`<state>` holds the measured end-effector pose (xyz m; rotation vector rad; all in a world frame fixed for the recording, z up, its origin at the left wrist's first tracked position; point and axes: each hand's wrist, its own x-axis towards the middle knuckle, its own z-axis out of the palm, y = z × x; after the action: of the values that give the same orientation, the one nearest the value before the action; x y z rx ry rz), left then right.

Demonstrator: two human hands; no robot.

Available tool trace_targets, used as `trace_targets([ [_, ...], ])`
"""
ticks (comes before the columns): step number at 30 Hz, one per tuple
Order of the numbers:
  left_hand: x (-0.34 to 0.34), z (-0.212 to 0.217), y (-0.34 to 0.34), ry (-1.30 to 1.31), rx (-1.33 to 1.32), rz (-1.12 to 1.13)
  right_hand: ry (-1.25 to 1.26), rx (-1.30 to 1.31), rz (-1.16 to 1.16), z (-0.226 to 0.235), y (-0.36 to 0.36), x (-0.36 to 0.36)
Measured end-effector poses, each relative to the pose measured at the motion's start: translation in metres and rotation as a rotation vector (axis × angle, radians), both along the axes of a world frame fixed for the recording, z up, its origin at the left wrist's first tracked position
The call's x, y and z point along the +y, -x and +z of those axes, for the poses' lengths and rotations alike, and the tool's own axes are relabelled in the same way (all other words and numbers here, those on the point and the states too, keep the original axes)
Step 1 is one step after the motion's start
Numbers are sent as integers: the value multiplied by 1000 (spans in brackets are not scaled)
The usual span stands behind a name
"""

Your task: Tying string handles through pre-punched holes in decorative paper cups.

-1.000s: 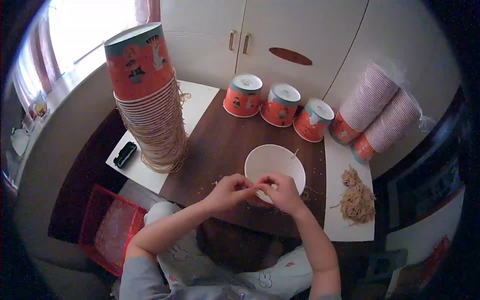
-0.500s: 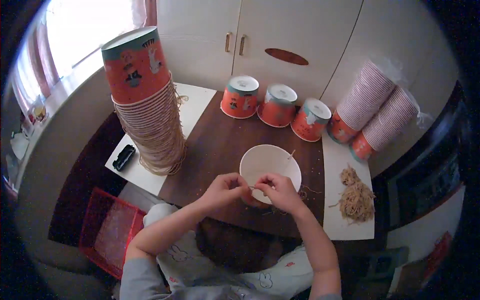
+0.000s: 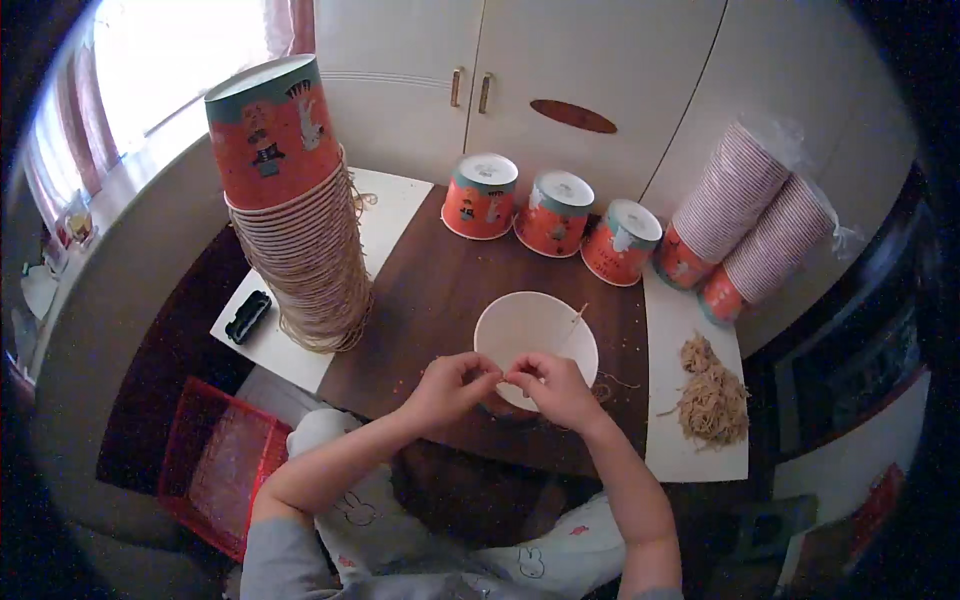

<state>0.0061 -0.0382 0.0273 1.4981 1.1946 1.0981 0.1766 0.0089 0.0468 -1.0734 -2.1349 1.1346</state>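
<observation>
A white-lined paper bucket [image 3: 520, 322] stands mouth up on the brown table close in front of me. At its near rim, my left hand [image 3: 458, 386] and my right hand [image 3: 549, 388] meet fingertip to fingertip, each in a pinch. Between them seems to be a thin tan cord, mostly hidden by the fingers. A tan cord end [image 3: 579, 314] sticks up by the bucket's right inner wall. More loose cord [image 3: 620, 381] curls on the table beside my right hand.
A tall stack of nested paper buckets [image 3: 275, 140] with cords rises at left, beside a black tray-like object [image 3: 248, 317]. Several orange buckets [image 3: 551, 226] stand upside down at the back. Bagged bucket stacks [image 3: 730, 190] and a tan cord pile [image 3: 713, 405] are at right. A red basket [image 3: 222, 465] sits lower left.
The bucket has shifted slightly left. My hands have moved a little, the right one slightly left, and both remain pinched at the near rim.
</observation>
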Motion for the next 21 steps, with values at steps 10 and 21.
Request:
trace_targets([
  [10,5,-13,2,-87,64,98,-25,-5,19,-2,0,-1],
  [21,4,-10,4,-90,154,100,99,48,24,-1,-1,1],
])
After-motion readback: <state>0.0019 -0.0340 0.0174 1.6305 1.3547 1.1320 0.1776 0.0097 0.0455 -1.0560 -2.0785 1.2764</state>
